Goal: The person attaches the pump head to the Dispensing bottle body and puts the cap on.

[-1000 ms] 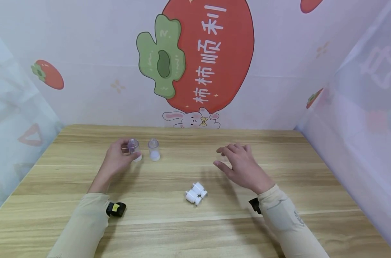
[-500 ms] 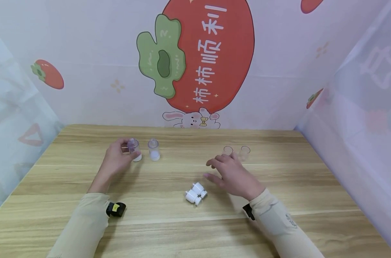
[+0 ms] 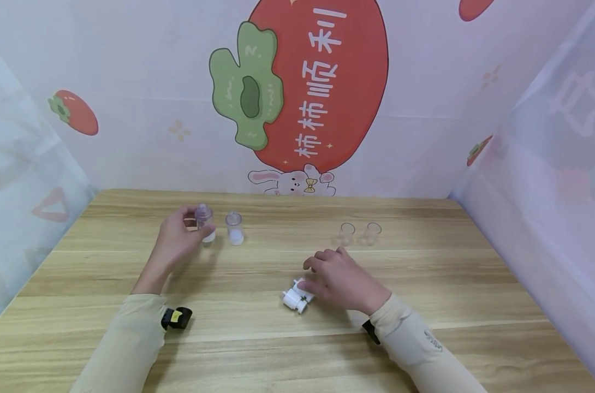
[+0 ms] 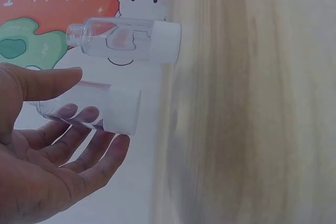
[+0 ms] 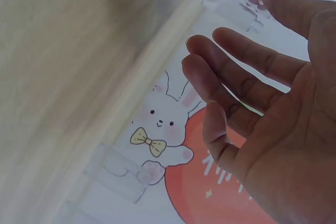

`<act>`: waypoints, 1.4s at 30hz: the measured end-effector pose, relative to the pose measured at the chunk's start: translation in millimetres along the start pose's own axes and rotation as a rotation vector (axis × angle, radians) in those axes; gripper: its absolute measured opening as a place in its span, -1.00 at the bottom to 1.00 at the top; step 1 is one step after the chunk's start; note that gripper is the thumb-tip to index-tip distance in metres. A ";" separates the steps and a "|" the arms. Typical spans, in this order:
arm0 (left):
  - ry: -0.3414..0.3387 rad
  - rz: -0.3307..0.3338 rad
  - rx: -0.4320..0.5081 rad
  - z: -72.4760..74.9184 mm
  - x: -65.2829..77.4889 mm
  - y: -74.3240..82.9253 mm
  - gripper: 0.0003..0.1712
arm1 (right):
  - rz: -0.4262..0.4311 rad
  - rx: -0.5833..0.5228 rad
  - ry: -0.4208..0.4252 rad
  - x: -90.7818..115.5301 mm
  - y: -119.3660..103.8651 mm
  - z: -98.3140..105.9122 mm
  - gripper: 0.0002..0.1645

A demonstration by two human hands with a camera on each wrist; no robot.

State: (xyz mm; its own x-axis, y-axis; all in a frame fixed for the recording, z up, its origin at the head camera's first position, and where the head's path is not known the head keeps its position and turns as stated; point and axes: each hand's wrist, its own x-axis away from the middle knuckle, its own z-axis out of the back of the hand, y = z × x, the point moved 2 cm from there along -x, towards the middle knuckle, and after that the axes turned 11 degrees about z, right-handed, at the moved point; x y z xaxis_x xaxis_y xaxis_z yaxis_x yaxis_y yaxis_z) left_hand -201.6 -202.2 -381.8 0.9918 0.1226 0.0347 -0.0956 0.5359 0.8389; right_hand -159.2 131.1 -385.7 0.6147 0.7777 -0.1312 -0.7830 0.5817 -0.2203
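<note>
On wood-grain table (image 3: 228, 352), grips clear bottle (image 3: 204, 215) upright at far left beside second bottle (image 3: 235, 225) with left hand (image 3: 178, 238), fingers clamped round its side, apparently to keep the top unobstructed, and holds right hand (image 3: 343, 279), fingers apart, by paired white fittings (image 3: 293, 300) nearer centre, contact indeterminable.

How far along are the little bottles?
Nothing looks fitted yet: the standing bottle has a bare neck. The left grip holds the other bottle; the right grip is by the white pieces. Probably to do: fitting those pieces, then maybe the clear cups.
</note>
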 end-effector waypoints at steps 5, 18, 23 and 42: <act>0.013 -0.011 0.013 1.0 2.0 4.6 -0.34 | 0.001 0.029 -0.027 -1.6 -3.1 -2.4 -0.56; 0.029 -0.045 0.042 2.4 7.3 17.4 -0.37 | 0.034 0.087 -0.046 -2.0 -5.8 -7.2 -0.66; 0.036 -0.084 0.048 2.5 9.8 23.5 -0.39 | 0.037 0.093 -0.045 -1.9 -5.2 -8.1 -0.67; 0.025 -0.141 0.083 -4.9 18.9 44.9 -0.49 | 0.040 0.077 -0.053 -1.2 -1.6 -12.0 -0.67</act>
State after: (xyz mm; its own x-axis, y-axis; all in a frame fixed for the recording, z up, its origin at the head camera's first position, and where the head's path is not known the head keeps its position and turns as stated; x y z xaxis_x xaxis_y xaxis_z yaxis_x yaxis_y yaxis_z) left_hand -187.5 -171.7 -346.1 0.9924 0.0727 -0.0990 0.0524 0.4783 0.8766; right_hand -157.5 126.3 -396.8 0.5789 0.8107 -0.0869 -0.8128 0.5653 -0.1408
